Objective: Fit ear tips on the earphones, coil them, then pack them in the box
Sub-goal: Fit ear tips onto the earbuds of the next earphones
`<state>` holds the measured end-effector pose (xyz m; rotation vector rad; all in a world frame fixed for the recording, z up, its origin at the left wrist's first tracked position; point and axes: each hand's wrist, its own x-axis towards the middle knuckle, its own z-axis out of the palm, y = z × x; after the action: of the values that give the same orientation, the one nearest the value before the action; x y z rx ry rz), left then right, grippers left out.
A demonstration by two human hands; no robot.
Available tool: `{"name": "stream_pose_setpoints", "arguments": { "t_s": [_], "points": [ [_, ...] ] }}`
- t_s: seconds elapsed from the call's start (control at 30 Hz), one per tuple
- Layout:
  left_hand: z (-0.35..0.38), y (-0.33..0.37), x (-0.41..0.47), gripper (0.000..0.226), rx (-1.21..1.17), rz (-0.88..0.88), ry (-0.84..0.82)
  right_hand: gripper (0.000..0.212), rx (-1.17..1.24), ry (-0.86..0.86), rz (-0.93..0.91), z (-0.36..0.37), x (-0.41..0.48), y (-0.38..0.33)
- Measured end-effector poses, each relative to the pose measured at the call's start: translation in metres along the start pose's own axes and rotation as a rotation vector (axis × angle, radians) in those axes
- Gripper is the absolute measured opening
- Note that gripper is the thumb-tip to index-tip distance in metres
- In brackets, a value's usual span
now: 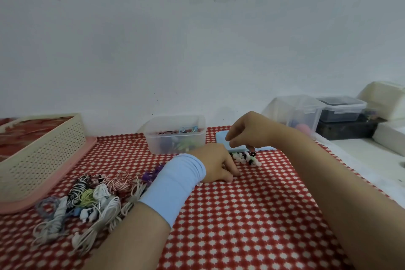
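I count two hands at frame centre. The left hand (215,162) lies curled on the desk (252,215) — I cannot tell if it grips anything. The right hand (247,133) hangs over one cluster of ear tips (244,157), one finger touching a black tip — whether it pinches is unclear. One earphones heap (87,201) lies lower left, and one clear box (176,136) sits behind.

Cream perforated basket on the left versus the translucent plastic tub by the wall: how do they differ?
The cream perforated basket has opaque, hole-patterned walls; the translucent plastic tub has smooth see-through walls. The basket looks larger and sits on a pink tray; the tub stands directly on the red-and-white cloth. Inside the tub coloured cords show; the basket's contents are unclear. Both are rectangular and open-topped.
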<state>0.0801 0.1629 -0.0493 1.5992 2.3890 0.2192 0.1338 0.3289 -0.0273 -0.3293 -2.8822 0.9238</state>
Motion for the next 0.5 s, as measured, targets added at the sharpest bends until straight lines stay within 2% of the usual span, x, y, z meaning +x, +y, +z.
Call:
{"name": "stream_pose_setpoints", "arguments": {
  "t_s": [0.13,0.23,0.3,0.33,0.43,0.5],
  "points": [
    [-0.002,-0.008,-0.001,0.022,-0.148,-0.026,0.119,0.01,0.104,0.037,0.013,0.0,-0.001,0.002],
    [-0.002,-0.021,-0.005,0.021,-0.537,-0.103,0.321,0.008,0.242,0.061,0.023,-0.001,-0.001,0.003],
    [-0.002,-0.028,-0.009,0.012,-0.718,-0.187,0.429,0.007,0.36,0.061,0.023,-0.003,-0.002,0.002],
    [-0.002,-0.031,-0.01,0.017,-0.798,-0.224,0.468,0.008,0.424,0.046,0.019,-0.003,-0.002,0.001],
    [-0.002,-0.036,-0.01,0.025,-1.032,-0.25,0.527,0.011,0.629,-0.023,0.028,-0.003,-0.002,-0.003],
    [-0.001,-0.039,-0.008,0.027,-1.071,-0.239,0.521,0.012,0.7,-0.054,0.042,0.0,-0.001,-0.005]
  ]
}}
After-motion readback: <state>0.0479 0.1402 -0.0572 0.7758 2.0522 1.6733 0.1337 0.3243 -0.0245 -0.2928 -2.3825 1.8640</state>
